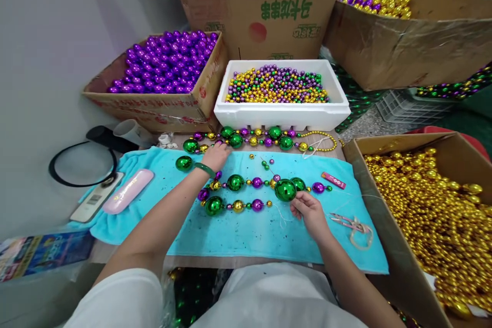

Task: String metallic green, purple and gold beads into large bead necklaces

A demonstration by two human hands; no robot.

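Observation:
My right hand (308,210) pinches a large shiny green bead (285,190) at its lower right side. A thin needle-like line rises beyond this bead, beside some small green beads (265,165). My left hand (216,158), with a green bangle (205,169) at its wrist, reaches to the back strand of beads (253,141). Its fingers are drawn together and pointed down; whatever they hold is hidden. Between the hands a bead strand (235,182) in green, purple and gold lies doubled back on the blue towel (246,241). A loose green bead (184,163) rests left of my left wrist.
Scissors (349,223) and a small pink packet (333,180) lie at right. At left are a pink case (128,191) and a phone (97,198). A white foam box (282,113), a carton of purple beads (165,64) and a carton of gold beads (434,225) surround the towel.

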